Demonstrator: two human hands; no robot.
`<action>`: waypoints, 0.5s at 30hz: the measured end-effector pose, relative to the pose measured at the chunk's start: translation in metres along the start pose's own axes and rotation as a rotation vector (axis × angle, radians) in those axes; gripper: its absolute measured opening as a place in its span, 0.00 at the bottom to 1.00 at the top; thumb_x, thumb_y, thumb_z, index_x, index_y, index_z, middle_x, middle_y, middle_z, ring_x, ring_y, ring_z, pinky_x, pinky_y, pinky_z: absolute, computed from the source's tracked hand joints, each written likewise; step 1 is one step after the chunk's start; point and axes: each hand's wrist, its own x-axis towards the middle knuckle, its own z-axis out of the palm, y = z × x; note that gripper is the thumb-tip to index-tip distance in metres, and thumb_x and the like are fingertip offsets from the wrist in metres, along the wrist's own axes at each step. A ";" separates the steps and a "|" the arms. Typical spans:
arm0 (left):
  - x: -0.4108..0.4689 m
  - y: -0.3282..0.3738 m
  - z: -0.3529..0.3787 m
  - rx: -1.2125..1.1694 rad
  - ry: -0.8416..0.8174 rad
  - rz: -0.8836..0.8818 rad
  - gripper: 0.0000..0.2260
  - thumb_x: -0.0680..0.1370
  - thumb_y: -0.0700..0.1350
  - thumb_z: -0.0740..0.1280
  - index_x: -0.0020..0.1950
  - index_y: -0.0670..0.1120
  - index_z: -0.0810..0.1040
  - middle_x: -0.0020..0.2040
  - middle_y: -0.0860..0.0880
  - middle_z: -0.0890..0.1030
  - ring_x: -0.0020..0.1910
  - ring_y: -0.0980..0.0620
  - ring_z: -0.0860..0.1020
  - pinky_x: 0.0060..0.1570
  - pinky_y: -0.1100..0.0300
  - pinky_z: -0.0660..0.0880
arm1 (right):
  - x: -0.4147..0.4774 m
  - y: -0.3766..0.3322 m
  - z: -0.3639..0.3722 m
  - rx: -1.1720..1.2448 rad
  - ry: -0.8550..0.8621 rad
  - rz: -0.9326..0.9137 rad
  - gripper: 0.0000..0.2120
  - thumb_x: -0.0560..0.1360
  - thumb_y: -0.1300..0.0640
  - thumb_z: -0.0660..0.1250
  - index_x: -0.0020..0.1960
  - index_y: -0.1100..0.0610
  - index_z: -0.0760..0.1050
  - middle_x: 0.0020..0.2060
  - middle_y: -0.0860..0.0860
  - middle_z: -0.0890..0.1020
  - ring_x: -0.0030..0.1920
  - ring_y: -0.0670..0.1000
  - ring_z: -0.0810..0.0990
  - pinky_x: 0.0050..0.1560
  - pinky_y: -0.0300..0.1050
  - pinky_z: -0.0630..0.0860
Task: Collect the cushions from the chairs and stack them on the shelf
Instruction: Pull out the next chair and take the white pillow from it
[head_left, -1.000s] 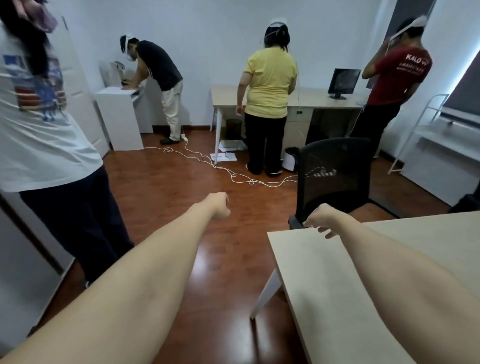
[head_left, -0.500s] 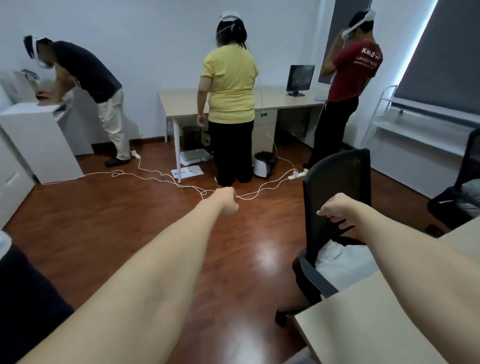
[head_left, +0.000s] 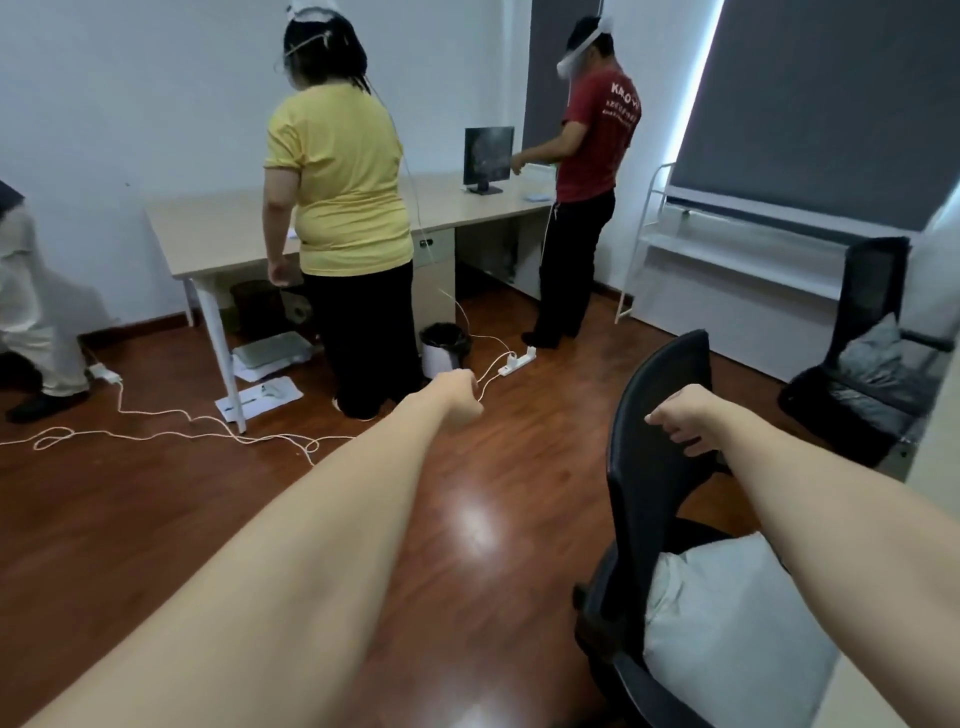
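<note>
White cushion (head_left: 727, 634) sits on the black chair (head_left: 647, 499) below our loosely curled, empty right hand (head_left: 683, 420), left hand (head_left: 458, 397) fisted empty.

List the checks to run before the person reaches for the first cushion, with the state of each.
1. Hands free: left hand and right hand hold nothing: ok.
2. First cushion in place: pale cushion lies on the near chair seat: ok.
3. Contact with that cushion: right hand hovers by the backrest, above it, not touching: not ok.
4. Second cushion found: grey cushion sits on the far chair: ok.
5. Room for a stack: white shelf is only partly in view: cannot tell.
</note>
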 end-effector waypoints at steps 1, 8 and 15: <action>0.022 0.001 -0.001 0.001 -0.016 0.021 0.16 0.76 0.42 0.62 0.63 0.42 0.75 0.63 0.43 0.77 0.62 0.44 0.75 0.60 0.54 0.73 | 0.010 -0.005 -0.001 0.009 0.010 0.031 0.21 0.76 0.61 0.67 0.66 0.66 0.68 0.64 0.62 0.75 0.65 0.62 0.74 0.58 0.59 0.74; 0.154 0.014 -0.016 0.031 -0.115 0.222 0.18 0.77 0.43 0.62 0.67 0.43 0.72 0.67 0.43 0.74 0.67 0.43 0.71 0.64 0.55 0.68 | 0.065 -0.021 -0.001 0.155 0.125 0.217 0.20 0.76 0.59 0.67 0.65 0.65 0.69 0.59 0.60 0.77 0.60 0.60 0.76 0.56 0.56 0.74; 0.247 0.070 -0.016 -0.019 -0.215 0.448 0.18 0.78 0.44 0.63 0.67 0.42 0.72 0.67 0.44 0.74 0.66 0.45 0.73 0.61 0.57 0.71 | 0.092 -0.012 0.007 0.413 0.190 0.445 0.09 0.78 0.58 0.64 0.41 0.60 0.67 0.35 0.53 0.71 0.30 0.50 0.68 0.38 0.48 0.71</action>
